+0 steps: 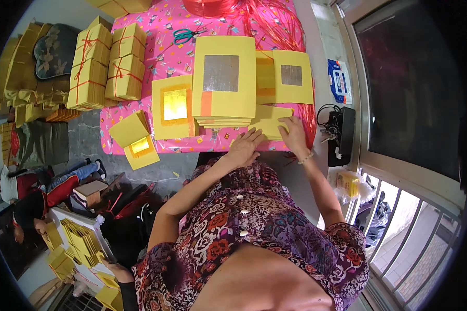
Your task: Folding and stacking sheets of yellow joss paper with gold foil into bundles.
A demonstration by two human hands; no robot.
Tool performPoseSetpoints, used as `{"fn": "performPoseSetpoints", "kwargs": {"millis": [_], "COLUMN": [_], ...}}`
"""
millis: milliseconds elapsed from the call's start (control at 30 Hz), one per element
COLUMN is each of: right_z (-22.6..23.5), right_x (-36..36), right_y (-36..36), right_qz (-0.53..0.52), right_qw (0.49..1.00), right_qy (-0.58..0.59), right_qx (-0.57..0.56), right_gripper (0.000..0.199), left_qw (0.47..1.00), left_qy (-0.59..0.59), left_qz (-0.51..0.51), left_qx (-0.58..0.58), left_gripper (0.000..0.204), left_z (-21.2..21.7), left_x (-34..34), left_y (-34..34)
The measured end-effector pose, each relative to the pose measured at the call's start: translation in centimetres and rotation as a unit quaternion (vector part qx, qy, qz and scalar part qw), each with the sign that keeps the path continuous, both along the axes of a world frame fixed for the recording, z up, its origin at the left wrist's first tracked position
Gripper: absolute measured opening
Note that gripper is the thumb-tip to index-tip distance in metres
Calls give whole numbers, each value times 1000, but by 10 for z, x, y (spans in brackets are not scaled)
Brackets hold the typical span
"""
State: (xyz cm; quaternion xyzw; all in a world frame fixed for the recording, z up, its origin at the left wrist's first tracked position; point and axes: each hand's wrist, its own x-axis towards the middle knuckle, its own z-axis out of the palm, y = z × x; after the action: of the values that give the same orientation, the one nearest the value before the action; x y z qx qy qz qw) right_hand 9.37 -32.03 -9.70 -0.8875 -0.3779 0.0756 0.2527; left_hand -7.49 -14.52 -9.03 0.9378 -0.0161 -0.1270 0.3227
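Observation:
A folded sheet of yellow paper (271,122) lies near the table's front edge, partly under a tall stack of yellow paper with a silver square (221,73). My right hand (294,136), a beaded bracelet at its wrist, rests on the right side of the folded sheet with its fingers apart. At the sheet's lower left corner is my left hand (245,148), lying flat with fingers stretched out. To the left of the stack sits yellow paper with a gold square (175,105). Behind the folded sheet another silver-squared yellow paper (293,78) lies at the right.
Bundles of yellow paper tied with red string (91,67) stand on the pink tablecloth (158,52) at the left. Teal-handled scissors (184,36) and red plastic strands (280,26) lie farther back. Other people work at lower left with a stack of yellow paper (80,243).

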Motion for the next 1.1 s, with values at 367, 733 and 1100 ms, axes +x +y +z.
{"fn": "performPoseSetpoints", "kwargs": {"millis": [367, 733, 1100], "right_z": [135, 144, 154], "right_x": [14, -8, 11], "right_y": [86, 141, 141], "right_qz": [92, 310, 326], "right_qw": [985, 942, 945], "right_qy": [66, -131, -13], "right_qx": [133, -21, 6], "right_gripper": [16, 42, 19], "left_qw": [953, 942, 954], "left_qy": [-205, -302, -256], "left_qz": [152, 142, 127], "left_qx": [-160, -15, -85], "left_gripper": [32, 38, 45], "left_z": [102, 108, 99], "left_x": [-32, -26, -22], "left_y": [74, 170, 183]}}
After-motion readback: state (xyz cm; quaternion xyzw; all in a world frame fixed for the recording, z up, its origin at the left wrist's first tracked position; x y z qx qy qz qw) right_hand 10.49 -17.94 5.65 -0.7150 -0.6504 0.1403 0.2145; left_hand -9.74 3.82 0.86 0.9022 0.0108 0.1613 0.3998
